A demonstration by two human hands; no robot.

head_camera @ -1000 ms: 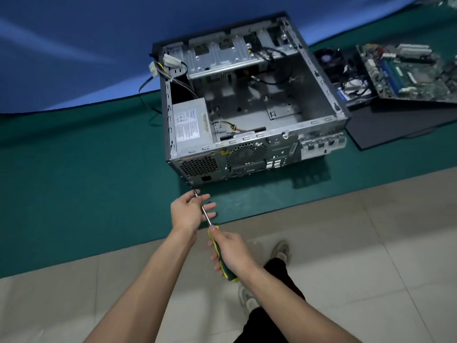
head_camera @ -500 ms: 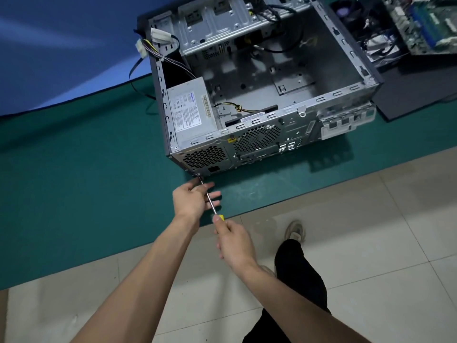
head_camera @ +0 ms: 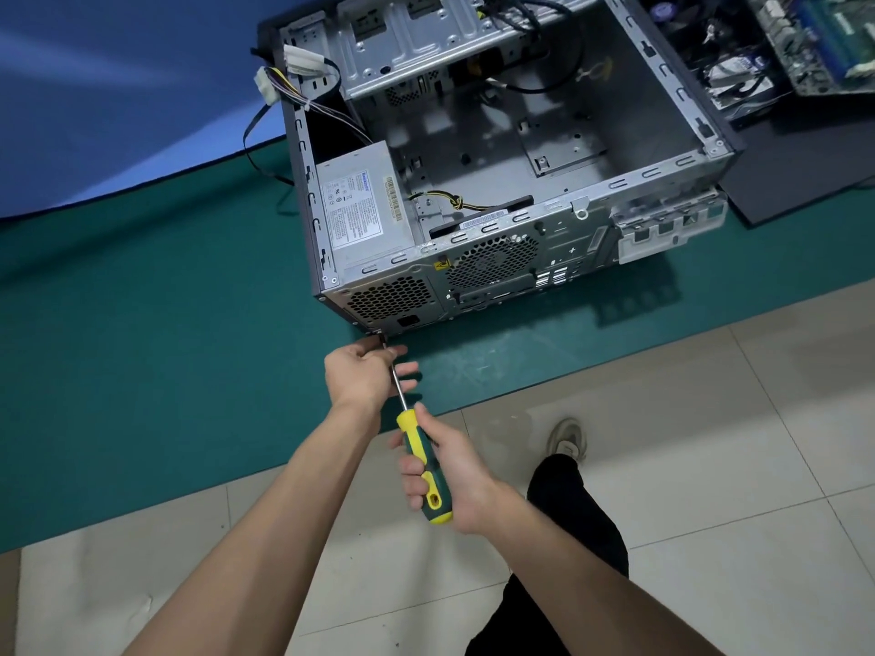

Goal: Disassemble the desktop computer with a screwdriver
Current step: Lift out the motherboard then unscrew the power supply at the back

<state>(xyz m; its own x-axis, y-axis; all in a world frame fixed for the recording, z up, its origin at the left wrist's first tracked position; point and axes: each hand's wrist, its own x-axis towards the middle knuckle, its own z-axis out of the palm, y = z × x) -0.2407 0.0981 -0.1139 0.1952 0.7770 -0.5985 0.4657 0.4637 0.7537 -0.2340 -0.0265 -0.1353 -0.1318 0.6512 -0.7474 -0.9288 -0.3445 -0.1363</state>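
Note:
An open grey computer case [head_camera: 629, 111] lies on its side on a green mat, its rear panel facing me. The power supply [head_camera: 360, 205] still sits in the near left corner, with loose cables at the case's far left. My right hand [head_camera: 442, 471] grips the yellow and green handle of a screwdriver [head_camera: 421, 461]. The tip meets the lower left corner of the rear panel. My left hand [head_camera: 364, 374] steadies the metal shaft near the tip, thumb and forefinger around it, the other fingers spread.
A removed motherboard [head_camera: 824, 35] and a cooler with fan [head_camera: 738, 78] lie at the far right on a black panel [head_camera: 805, 182]. The green mat [head_camera: 142, 348] ends at a tiled floor [head_camera: 710, 442]. My shoe and black trouser leg are below the hands.
The camera has moved closer to the case. My right hand has turned on the handle, so more of it shows now. My left hand stays at the shaft near the tip.

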